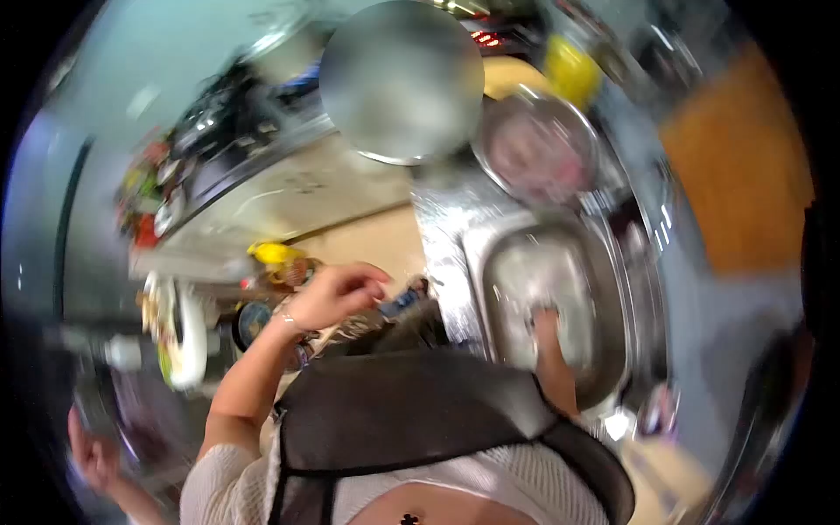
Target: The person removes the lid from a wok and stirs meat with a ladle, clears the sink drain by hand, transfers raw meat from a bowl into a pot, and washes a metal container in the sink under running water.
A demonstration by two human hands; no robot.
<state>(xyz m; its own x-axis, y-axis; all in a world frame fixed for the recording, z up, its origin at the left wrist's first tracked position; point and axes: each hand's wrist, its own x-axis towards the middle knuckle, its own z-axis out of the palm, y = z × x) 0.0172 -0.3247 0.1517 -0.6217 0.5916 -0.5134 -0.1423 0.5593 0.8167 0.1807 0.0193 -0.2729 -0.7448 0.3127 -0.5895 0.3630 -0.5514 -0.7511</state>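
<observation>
My left hand (337,296) is raised in front of my body, over the floor to the left of the counter. Its fingers are curled loosely, with no object visible in them. My right hand (546,322) reaches down into the steel sink (516,262), near its bottom. The fingers there are blurred, so whether they hold anything is not clear. Just beyond the sink stands a metal bowl (591,140) with pinkish contents.
A large round metal lid or pan (402,83) is at the top centre. A yellow object (571,72) and an orange-brown board (735,166) are at the right. Another person's hand (94,457) shows at the lower left.
</observation>
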